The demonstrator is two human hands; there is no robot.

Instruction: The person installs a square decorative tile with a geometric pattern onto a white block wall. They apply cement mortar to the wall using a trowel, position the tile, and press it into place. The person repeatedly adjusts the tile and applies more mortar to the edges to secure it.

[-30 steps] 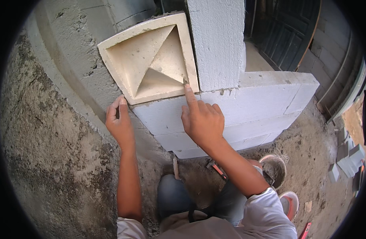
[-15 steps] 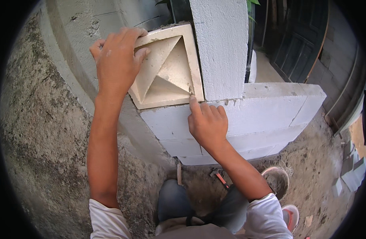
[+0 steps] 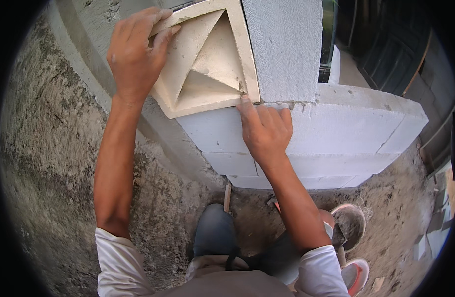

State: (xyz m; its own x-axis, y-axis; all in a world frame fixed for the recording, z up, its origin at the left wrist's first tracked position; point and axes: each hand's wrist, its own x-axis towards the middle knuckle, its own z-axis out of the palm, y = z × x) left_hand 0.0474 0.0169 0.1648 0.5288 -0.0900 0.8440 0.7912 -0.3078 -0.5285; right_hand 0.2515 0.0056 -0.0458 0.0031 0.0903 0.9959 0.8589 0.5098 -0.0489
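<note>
- The left hand pinches the far-left rim of the cream block: the thumb is at its inner side, the fingers go over the outer edge.
- The right hand puts its forefinger on the near-right corner of the block; the other fingers are curled, and I cannot tell whether this grip pinches anything.
- In my judgement, the block could turn or slip out of line, if the left grip pulls while the right finger presses the opposite corner.
- The rim looks rather thin, so a hard push on this corner could chip it.
- The block sits on the left end of the low white wall, just beside the white column on its right; pushed too strongly to the right, it could knock against the column.
- The block is four-sided, with a raised frame and slanting triangular faces inside, which make a deep hollow. Its surface is matt, with small specks, and a dark mark is near the touched corner.
</note>
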